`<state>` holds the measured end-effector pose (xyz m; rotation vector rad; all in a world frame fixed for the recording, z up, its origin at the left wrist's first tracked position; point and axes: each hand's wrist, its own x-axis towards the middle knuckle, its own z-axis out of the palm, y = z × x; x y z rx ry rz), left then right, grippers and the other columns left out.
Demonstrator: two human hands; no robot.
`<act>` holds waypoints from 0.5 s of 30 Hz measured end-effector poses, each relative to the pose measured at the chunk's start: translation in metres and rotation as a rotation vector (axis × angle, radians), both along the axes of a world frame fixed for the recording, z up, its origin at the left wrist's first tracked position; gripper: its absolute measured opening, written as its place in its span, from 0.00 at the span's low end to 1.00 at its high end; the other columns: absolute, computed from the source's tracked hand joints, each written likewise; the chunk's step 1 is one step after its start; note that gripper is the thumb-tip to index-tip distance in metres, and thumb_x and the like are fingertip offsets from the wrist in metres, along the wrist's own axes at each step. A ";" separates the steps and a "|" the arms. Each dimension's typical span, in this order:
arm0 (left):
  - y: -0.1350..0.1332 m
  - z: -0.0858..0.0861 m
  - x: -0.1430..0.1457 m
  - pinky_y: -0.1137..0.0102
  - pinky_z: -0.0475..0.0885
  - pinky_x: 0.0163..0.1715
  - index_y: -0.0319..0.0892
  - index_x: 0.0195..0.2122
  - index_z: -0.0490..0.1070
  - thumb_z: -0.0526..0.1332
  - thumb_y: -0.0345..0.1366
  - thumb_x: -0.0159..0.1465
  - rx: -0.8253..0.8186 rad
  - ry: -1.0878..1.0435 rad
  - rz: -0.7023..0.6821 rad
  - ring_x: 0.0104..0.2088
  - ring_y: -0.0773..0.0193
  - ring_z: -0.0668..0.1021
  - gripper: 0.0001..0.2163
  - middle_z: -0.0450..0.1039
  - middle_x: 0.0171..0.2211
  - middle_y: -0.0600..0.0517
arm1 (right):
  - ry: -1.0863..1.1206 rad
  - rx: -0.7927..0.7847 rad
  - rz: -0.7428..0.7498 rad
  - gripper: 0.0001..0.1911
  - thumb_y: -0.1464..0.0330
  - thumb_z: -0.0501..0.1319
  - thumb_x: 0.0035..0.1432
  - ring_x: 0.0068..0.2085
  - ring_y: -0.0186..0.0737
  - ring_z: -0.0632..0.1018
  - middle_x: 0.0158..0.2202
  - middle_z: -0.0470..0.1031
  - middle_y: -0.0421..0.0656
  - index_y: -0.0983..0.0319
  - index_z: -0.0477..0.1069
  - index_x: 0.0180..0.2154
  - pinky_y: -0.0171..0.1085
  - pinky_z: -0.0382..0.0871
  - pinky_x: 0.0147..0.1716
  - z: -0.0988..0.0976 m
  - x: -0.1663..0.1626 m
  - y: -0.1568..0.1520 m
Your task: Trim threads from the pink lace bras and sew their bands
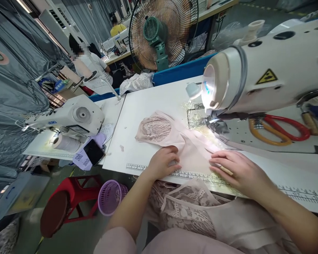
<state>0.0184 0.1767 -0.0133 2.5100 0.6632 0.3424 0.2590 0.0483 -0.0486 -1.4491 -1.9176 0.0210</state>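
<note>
A pale pink fabric piece with a lace cup-like panel (156, 128) lies on the white sewing table (145, 102), its narrow part reaching to the lit needle area of the sewing machine (225, 77). My left hand (164, 162) rests at its near edge, fingers curled and closed on the cloth. On the other side, my right hand (234, 169) pinches the edge of the same fabric between thumb and fingers, just in front of the needle area. More lace fabric (190, 208) hangs over my lap below the table edge.
Scissors with red and orange handles (281, 130) lie right of the needle. A ruler strip (190, 175) runs along the front edge. Left are a second machine (69, 114), a phone (94, 152), a purple basket (111, 197) and a red stool (76, 197). A fan (161, 31) stands behind.
</note>
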 end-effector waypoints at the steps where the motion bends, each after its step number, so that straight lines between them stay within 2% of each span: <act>1: 0.000 0.000 0.000 0.63 0.68 0.51 0.44 0.34 0.73 0.66 0.36 0.57 0.002 -0.002 -0.001 0.49 0.55 0.73 0.06 0.72 0.48 0.47 | -0.004 0.003 0.001 0.07 0.65 0.56 0.62 0.41 0.49 0.75 0.40 0.74 0.48 0.59 0.72 0.38 0.45 0.69 0.36 0.000 0.000 0.000; 15: 0.000 0.004 -0.001 0.62 0.69 0.48 0.44 0.35 0.72 0.65 0.34 0.58 -0.003 -0.023 0.007 0.49 0.55 0.73 0.05 0.71 0.47 0.46 | -0.009 -0.040 -0.013 0.05 0.68 0.56 0.62 0.41 0.46 0.73 0.40 0.72 0.48 0.60 0.69 0.38 0.43 0.70 0.37 0.009 -0.003 0.001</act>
